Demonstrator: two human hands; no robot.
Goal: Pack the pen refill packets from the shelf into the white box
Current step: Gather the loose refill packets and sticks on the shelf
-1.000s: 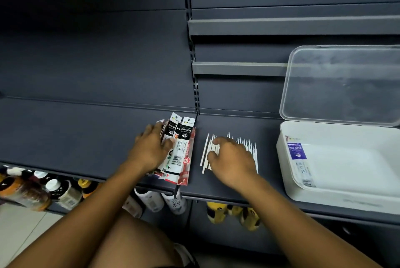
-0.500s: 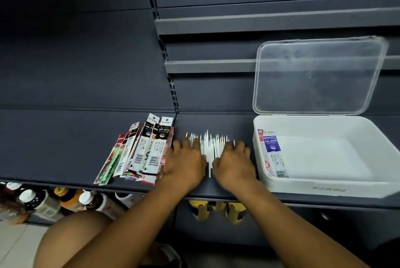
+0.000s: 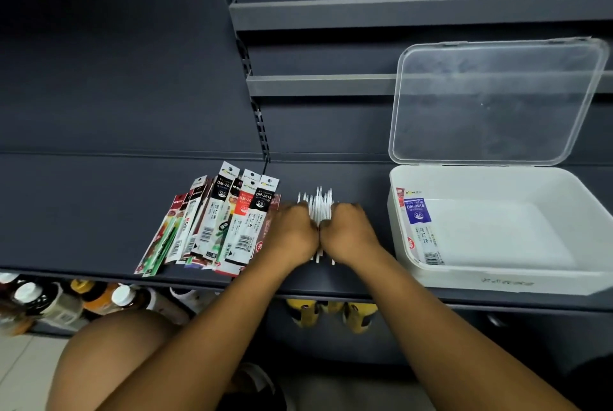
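Note:
Several pen refill packets (image 3: pixel 219 225) lie fanned out on the dark shelf (image 3: pixel 83 211), left of my hands. A bunch of thin white refill sticks (image 3: pixel 319 206) lies between my hands. My left hand (image 3: pixel 292 233) and my right hand (image 3: pixel 350 233) press in on the bunch from either side, knuckles almost touching, fingers curled round the sticks. The white box (image 3: pixel 497 283) stands open on the shelf to the right. One blue-labelled refill packet (image 3: pixel 419 228) lies against the box's left wall.
The box's clear lid (image 3: pixel 497 102) stands upright, leaning on the shelf's back wall. Bottles (image 3: pixel 49 301) fill the lower shelf at left, and yellow items (image 3: pixel 331 313) hang under the shelf edge. My knee shows at the bottom.
My left hand left the packets and came right to the white sticks. Both hands have closed in, squeezing the spread sticks into a tight bunch. The view shifted right.

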